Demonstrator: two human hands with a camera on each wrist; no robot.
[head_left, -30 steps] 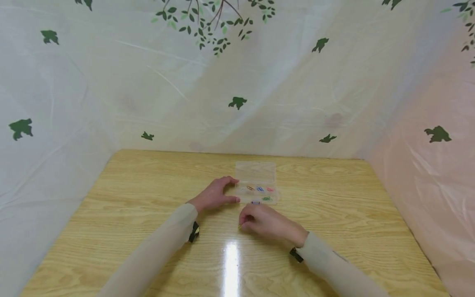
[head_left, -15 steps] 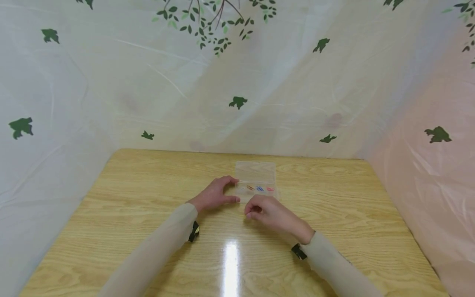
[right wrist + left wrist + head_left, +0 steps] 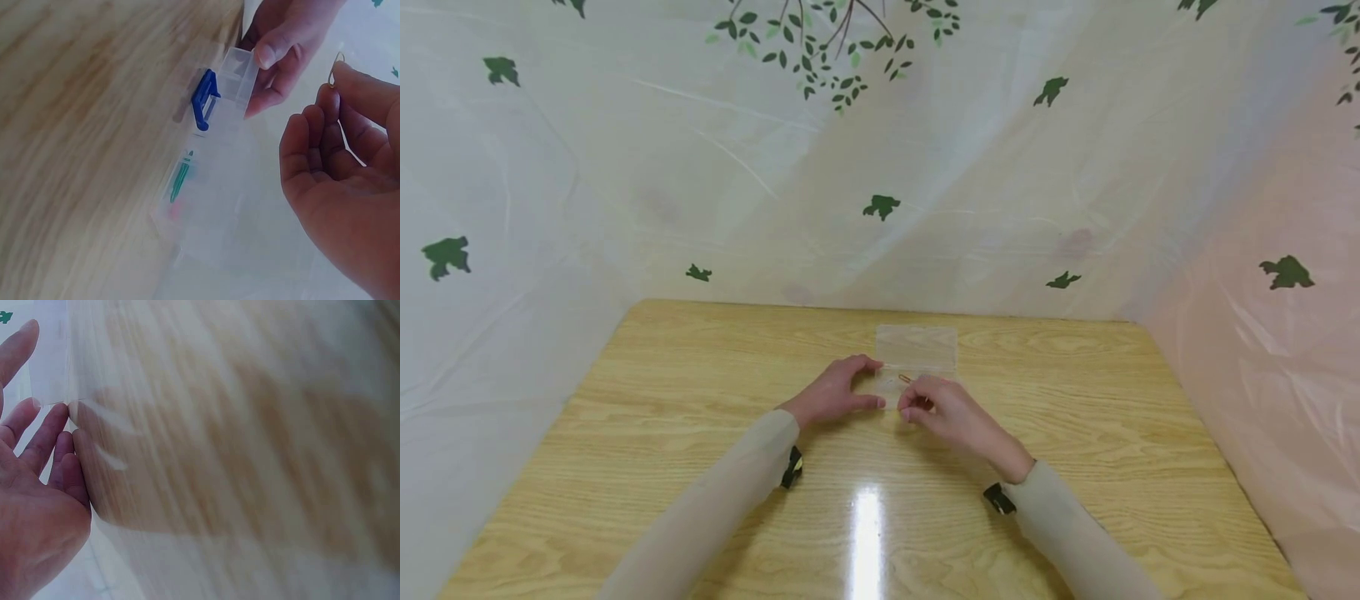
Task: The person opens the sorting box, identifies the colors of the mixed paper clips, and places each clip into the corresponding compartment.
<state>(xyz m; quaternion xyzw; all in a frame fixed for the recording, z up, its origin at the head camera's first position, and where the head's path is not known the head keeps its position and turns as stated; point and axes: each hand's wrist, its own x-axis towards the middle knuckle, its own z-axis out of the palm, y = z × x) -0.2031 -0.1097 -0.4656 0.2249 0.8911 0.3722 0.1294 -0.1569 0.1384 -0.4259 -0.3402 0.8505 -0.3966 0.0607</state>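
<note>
A clear plastic compartment box [image 3: 891, 400] lies on the table with its lid [image 3: 916, 346] raised toward the back. My left hand [image 3: 831, 392] holds the box's left end, thumb at the front corner and index finger near the hinge. Above the box's front, my right hand [image 3: 951, 417] pinches a thin yellowish paper clip [image 3: 332, 75] between thumb and index finger. An orange paper clip [image 3: 905, 378] sits in a back compartment, partly covered by that hand. In the right wrist view, a green paper clip [image 3: 180, 178] shows through the box wall.
The box's blue latch [image 3: 203, 103] hangs at its front side. Wood-grain table [image 3: 700, 358] surrounds the box. Behind and beside the table hang pale sheets [image 3: 962, 167] printed with leaves and birds.
My right hand has moved away from me, from the table in front of the box to over its front, carrying the yellowish paper clip. The left hand stays in place.
</note>
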